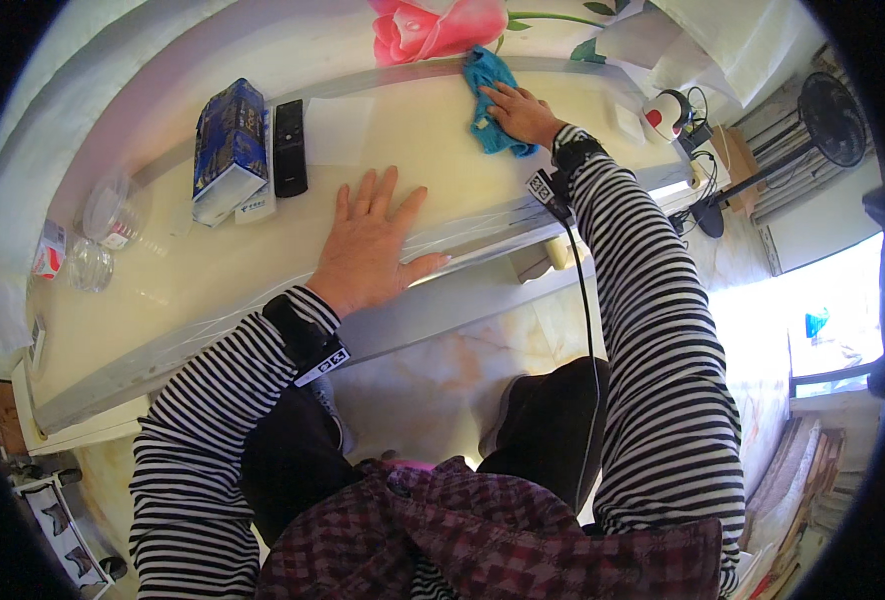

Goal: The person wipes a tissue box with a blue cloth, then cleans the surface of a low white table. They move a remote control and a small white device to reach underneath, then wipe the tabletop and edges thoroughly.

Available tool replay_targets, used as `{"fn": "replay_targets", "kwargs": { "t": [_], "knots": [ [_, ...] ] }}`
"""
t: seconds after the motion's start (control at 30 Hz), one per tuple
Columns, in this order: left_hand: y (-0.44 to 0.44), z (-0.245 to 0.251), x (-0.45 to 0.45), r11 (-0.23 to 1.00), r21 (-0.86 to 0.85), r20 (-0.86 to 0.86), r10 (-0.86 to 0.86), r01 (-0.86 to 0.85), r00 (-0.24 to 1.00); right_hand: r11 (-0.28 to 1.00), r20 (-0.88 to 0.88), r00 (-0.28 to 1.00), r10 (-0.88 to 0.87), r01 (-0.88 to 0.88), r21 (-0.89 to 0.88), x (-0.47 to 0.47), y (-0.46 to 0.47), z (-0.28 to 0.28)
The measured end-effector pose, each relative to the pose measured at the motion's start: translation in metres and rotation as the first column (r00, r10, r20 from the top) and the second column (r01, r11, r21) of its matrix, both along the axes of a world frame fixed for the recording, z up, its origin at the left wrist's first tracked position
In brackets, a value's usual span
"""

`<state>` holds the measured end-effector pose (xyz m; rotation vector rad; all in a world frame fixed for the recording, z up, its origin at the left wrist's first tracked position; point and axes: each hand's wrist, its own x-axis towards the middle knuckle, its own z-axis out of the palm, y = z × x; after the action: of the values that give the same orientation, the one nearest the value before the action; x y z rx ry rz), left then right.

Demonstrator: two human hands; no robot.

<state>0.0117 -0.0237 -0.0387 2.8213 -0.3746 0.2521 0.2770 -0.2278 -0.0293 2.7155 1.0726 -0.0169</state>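
Observation:
My right hand (521, 114) presses on a blue cloth (485, 94), which lies bunched on the pale tabletop (412, 135) near its back edge. Its fingers are spread over the cloth. My left hand (367, 244) rests palm down near the front edge of the table, fingers apart, holding nothing. Behind it to the left lie a black remote control (290, 148) and a blue tissue pack (231, 150), with a white object partly under the pack. A pale flat sheet (337, 131) is on the tabletop right of the remote.
Clear plastic containers (109, 210) and a red and white box (50, 249) stand at the left end. A white and red device (665, 116) with cables is at the right end, near a black fan (832, 120). A cable (589, 322) hangs from my right wrist.

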Motion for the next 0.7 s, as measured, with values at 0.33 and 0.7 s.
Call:
{"fn": "replay_targets", "kwargs": {
  "t": [0.33,0.7],
  "knots": [
    [0.002,-0.004,0.001,0.998,-0.027,0.026,0.05,-0.05,0.998,0.942,0.023,0.962,-0.271,0.26,0.211,-0.07,-0.054,-0.008],
    [0.0,-0.005,0.004,0.994,0.047,-0.005,0.098,-0.098,0.995,0.913,0.122,0.992,0.025,-0.072,0.402,-0.18,0.027,-0.02]
  ]
}}
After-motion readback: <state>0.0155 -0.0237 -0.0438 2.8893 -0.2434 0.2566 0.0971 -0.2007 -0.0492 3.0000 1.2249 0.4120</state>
